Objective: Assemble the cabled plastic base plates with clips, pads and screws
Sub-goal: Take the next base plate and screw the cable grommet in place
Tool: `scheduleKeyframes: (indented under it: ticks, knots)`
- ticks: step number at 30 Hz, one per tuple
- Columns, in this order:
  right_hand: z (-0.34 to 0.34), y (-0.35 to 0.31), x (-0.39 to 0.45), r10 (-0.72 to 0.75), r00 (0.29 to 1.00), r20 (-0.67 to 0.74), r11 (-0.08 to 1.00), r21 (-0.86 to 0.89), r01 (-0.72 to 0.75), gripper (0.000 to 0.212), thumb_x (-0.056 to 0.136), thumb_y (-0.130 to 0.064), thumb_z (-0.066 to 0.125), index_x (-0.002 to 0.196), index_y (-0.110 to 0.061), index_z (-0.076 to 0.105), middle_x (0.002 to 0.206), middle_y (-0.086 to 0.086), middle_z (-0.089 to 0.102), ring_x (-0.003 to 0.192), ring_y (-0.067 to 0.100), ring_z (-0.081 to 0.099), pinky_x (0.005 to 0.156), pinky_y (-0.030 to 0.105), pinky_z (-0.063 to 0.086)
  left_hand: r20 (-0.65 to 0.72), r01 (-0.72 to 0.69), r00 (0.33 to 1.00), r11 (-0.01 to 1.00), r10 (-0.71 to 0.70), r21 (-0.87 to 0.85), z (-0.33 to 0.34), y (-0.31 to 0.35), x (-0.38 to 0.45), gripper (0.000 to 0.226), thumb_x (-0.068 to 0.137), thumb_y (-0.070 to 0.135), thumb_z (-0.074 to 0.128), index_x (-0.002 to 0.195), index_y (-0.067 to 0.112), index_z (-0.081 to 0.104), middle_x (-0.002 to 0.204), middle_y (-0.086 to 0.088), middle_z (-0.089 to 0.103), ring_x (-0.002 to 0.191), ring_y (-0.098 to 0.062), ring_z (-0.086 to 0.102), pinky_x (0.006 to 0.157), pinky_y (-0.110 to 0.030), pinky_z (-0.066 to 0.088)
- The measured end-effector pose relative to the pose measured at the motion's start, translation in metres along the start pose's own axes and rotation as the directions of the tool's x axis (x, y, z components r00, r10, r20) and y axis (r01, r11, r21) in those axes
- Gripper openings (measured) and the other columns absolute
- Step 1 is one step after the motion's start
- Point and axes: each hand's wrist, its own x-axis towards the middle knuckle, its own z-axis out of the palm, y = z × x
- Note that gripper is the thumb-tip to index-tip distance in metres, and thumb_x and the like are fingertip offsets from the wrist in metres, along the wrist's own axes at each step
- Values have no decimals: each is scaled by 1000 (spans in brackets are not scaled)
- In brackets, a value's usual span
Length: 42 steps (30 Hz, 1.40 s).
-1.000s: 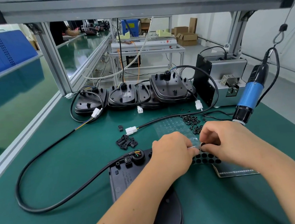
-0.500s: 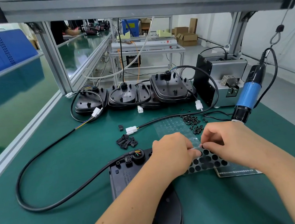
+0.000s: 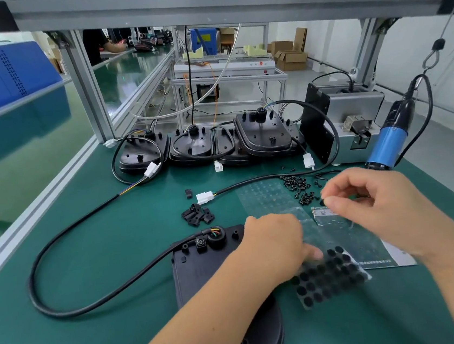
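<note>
A black plastic base plate (image 3: 196, 271) with a thick black cable (image 3: 66, 238) lies on the green mat in front of me, partly under my left forearm. My left hand (image 3: 276, 245) holds a clear sheet of round black pads (image 3: 328, 276) by its edge, over the plate's right side. My right hand (image 3: 365, 204) is raised to the right, thumb and forefinger pinching one small black pad (image 3: 322, 202). Black clips (image 3: 196, 215) lie left of centre and loose black screws (image 3: 298, 187) lie beyond the sheet.
Several cabled base plates (image 3: 261, 136) stand in a row at the back. A blue electric screwdriver (image 3: 389, 142) hangs at the right before a grey screw feeder (image 3: 355, 117). An emptied pad sheet (image 3: 268, 195) and a printed sheet (image 3: 370, 246) lie on the mat.
My right hand has peeled a pad off the sheet and lifted up and to the right. My left hand has drawn the pad sheet nearer to me.
</note>
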Motion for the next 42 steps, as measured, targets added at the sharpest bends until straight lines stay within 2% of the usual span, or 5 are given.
scheduleKeyframes:
  ticks: [5,10,18,30,42]
  knots:
    - [18,-15,-3,211,972,99,922,311,-232,14,82,-11,70,73,-21,73,64,-6,62,58,5,55,54,18,49,-211,-69,976,993,48,-94,-25,-16,-24,38,96,37,51,123,13,59,125,-7,62,118,-24,54,102,-37,41]
    - [61,-29,-17,326,884,334,847,312,-430,17,80,-14,72,65,-21,73,59,-10,60,49,6,51,52,20,46,-554,-80,812,905,-183,-417,-41,-91,-58,21,93,27,57,105,25,73,96,13,72,87,-4,61,72,-11,40]
    - [92,-35,-26,448,825,345,808,239,-539,15,79,-11,72,66,-19,75,65,-9,69,55,2,60,52,17,48,-455,-18,845,835,-282,-551,8,-126,-72,16,91,30,59,98,32,74,85,33,63,89,18,56,72,5,36]
    - [97,-38,-30,422,864,273,847,222,-484,11,77,-10,74,67,-13,75,60,-3,66,46,5,53,47,14,44,-411,-7,860,797,-303,-603,18,-126,-71,19,93,37,53,86,33,70,86,12,73,90,-13,66,85,-35,53]
    - [105,-34,-39,316,938,145,929,155,-337,16,77,-16,73,69,-31,73,58,-7,65,49,1,53,49,14,44,-397,-12,866,780,-305,-625,21,-128,-71,24,93,41,52,88,29,71,85,2,73,89,-21,66,81,-39,54]
